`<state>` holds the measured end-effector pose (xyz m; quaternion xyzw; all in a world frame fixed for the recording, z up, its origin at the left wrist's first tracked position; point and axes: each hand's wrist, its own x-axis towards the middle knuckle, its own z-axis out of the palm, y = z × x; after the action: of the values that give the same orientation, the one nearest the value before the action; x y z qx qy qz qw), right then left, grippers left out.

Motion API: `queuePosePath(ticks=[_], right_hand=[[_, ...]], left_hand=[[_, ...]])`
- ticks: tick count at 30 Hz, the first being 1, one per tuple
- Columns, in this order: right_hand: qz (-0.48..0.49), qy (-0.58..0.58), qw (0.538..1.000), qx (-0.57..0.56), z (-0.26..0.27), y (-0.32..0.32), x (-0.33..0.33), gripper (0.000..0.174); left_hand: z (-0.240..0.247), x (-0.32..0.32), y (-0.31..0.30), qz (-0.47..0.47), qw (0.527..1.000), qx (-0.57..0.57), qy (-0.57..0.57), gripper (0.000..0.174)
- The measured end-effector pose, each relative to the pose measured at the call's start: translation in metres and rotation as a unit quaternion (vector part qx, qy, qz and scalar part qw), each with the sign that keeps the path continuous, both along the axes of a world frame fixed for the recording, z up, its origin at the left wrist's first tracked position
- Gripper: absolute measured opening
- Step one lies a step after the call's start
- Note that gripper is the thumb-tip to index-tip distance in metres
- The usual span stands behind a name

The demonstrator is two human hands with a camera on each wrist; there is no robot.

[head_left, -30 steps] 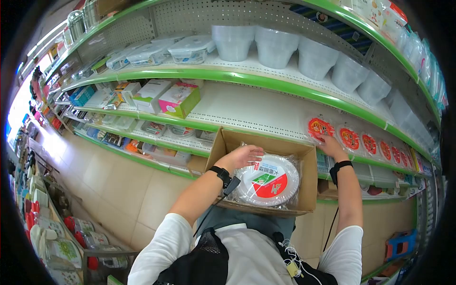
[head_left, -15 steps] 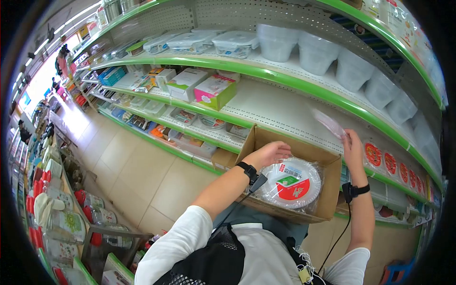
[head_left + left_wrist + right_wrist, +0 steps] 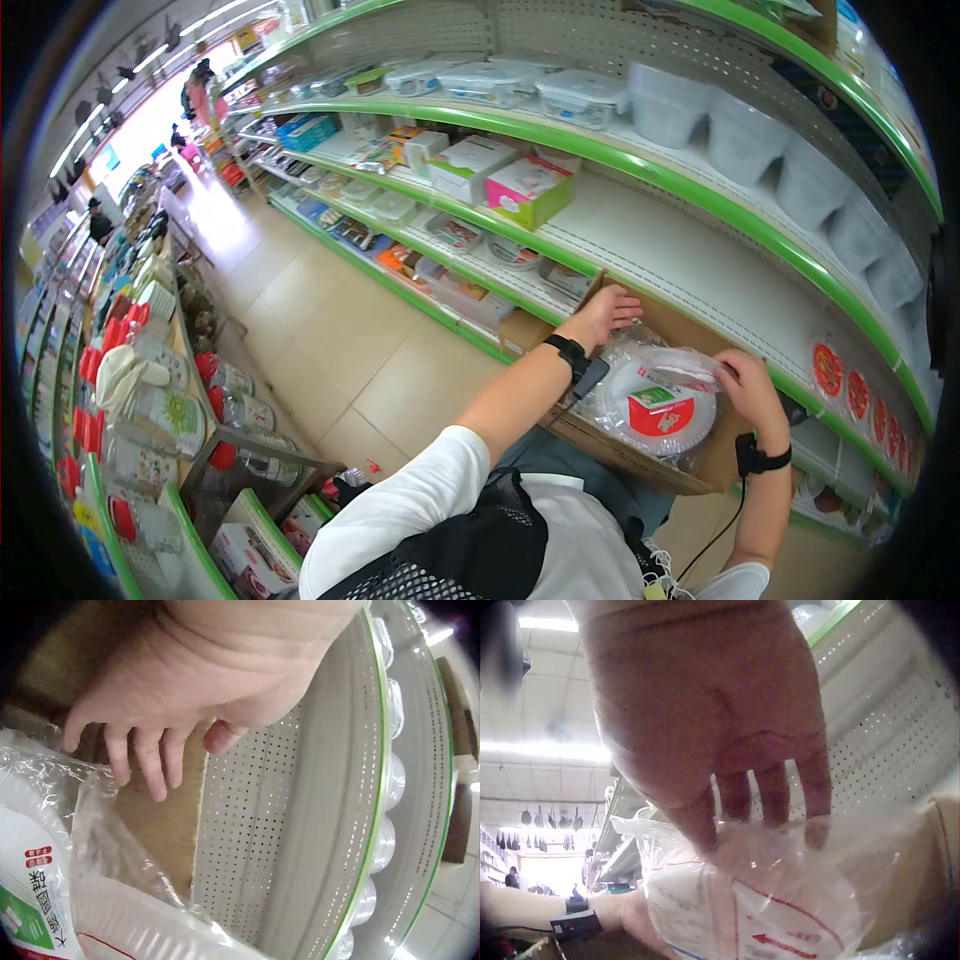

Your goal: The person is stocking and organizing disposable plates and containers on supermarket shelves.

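My right hand (image 3: 752,385) pinches the edge of a clear-wrapped pack of white disposable plates (image 3: 685,366), tilted over the open cardboard box (image 3: 735,440). Its crinkled wrap and red print fill the lower part of the right wrist view, with the fingertips on the film. Below it, a larger pack of white plates (image 3: 668,422) with a red and green label lies in the box, its top partly hidden. My left hand (image 3: 607,308) hovers at the box's far left corner, fingers spread and holding nothing; in the left wrist view they hang near the inner cardboard wall (image 3: 154,832).
Beyond the box, the middle shelf (image 3: 660,240) carries pink-green and white boxes (image 3: 530,190) on the left and red-labelled round packs (image 3: 828,370) on the right. Clear tubs (image 3: 745,140) stand above. Across the tiled aisle (image 3: 300,320), red-lidded jars (image 3: 160,420) line a rack.
My right hand has lifted the wrapped pack off the middle shelf and brought it over the box. My left hand stays by the box's far left corner. The head view has turned left.
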<state>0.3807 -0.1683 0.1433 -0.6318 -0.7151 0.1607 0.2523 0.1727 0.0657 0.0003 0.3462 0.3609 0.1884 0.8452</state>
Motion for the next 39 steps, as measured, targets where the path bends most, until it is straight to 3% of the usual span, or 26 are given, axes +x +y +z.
queuePosePath(ticks=[3,5,6,7,9,10,13,14,18,20,21,23,25,26,28,31,32,34,37,39], right_hand=[[-0.028,-0.058,0.997,0.051,-0.022,0.000,0.004,0.014],[0.033,-0.025,0.999,-0.012,-0.033,-0.003,-0.003,0.018],[0.098,-0.012,0.993,-0.057,-0.041,-0.006,-0.007,0.028],[0.099,-0.011,0.993,-0.057,-0.044,-0.009,-0.010,0.028],[0.163,-0.006,0.938,-0.305,-0.048,-0.010,-0.018,0.039],[0.172,-0.022,0.932,-0.319,-0.052,-0.010,-0.017,0.045],[0.136,-0.047,0.960,-0.242,-0.036,-0.008,-0.015,0.042],[0.139,-0.001,0.975,-0.174,-0.041,-0.004,-0.005,0.038],[-0.027,0.091,0.993,-0.073,-0.017,-0.001,0.029,0.027],[-0.108,0.128,0.986,0.000,-0.015,-0.001,0.066,0.029],[-0.159,0.121,0.979,0.048,-0.016,-0.001,0.087,0.030],[-0.218,0.110,0.965,0.095,-0.035,-0.004,0.142,0.032],[-0.288,-0.093,0.925,0.230,-0.065,-0.012,0.220,0.042],[-0.291,-0.095,0.923,0.232,-0.072,-0.020,0.243,0.042],[-0.445,-0.202,0.860,0.148,-0.086,-0.038,0.280,0.051],[-0.494,-0.268,0.820,0.112,-0.129,-0.063,0.335,0.056],[-0.493,-0.268,0.820,0.116,-0.131,-0.069,0.332,0.056],[-0.549,-0.188,0.812,-0.058,-0.123,-0.077,0.317,0.056],[-0.569,-0.204,0.793,-0.076,-0.093,-0.074,0.270,0.054],[-0.562,-0.218,0.795,-0.065,-0.098,-0.072,0.277,0.051]], left_hand=[[-0.019,0.008,0.004,0.007,0.999,0.043,0.002,0.054],[-0.025,0.011,0.004,0.006,0.997,0.073,-0.014,0.054],[-0.022,0.013,0.002,-0.019,0.998,0.065,0.005,0.055],[-0.019,0.013,0.000,-0.043,0.997,0.057,0.023,0.055],[-0.019,0.014,-0.002,-0.055,0.996,0.069,0.028,0.055],[-0.021,0.014,-0.002,-0.068,0.994,0.080,0.031,0.055],[-0.033,0.017,0.001,-0.061,0.994,0.086,0.026,0.054],[-0.038,0.014,0.004,-0.054,0.993,0.103,-0.005,0.053],[-0.028,0.011,-0.002,-0.072,0.992,0.099,-0.009,0.051],[-0.033,0.013,0.001,-0.090,0.991,0.092,-0.020,0.051],[-0.003,0.012,-0.011,-0.075,0.995,0.050,0.039,0.050],[0.001,0.014,-0.012,-0.091,0.994,0.048,0.047,0.050],[0.001,0.015,-0.012,-0.083,0.993,0.059,0.055,0.051],[0.003,0.016,-0.013,-0.082,0.993,0.056,0.060,0.052],[-0.002,0.019,-0.010,-0.085,0.993,0.057,0.055,0.052],[0.000,0.020,-0.011,-0.081,0.993,0.058,0.056,0.050],[-0.002,0.021,-0.010,-0.083,0.993,0.055,0.056,0.050],[-0.001,0.021,-0.010,-0.082,0.993,0.056,0.062,0.048],[0.001,0.022,-0.012,-0.081,0.993,0.053,0.063,0.048],[-0.002,0.023,-0.011,-0.087,0.993,0.054,0.058,0.049]])
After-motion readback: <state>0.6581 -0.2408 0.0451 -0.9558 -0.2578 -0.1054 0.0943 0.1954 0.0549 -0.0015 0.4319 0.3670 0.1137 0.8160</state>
